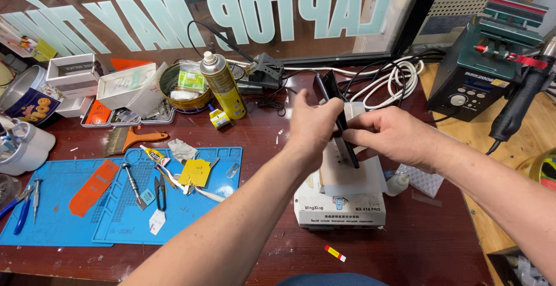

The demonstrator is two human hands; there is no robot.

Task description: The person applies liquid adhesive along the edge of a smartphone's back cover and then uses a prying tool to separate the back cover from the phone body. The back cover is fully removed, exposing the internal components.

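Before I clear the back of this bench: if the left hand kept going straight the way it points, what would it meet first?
Past the dark flat device both hands hold, the left hand points up and away toward the black stand and cables by the window; probably those first, though depth is unclear.

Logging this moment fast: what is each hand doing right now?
Left hand: closed, fingers gripping the upper part of the thin black phone.
Right hand: closed, fingers gripping the same phone from the other side, above the white machine.
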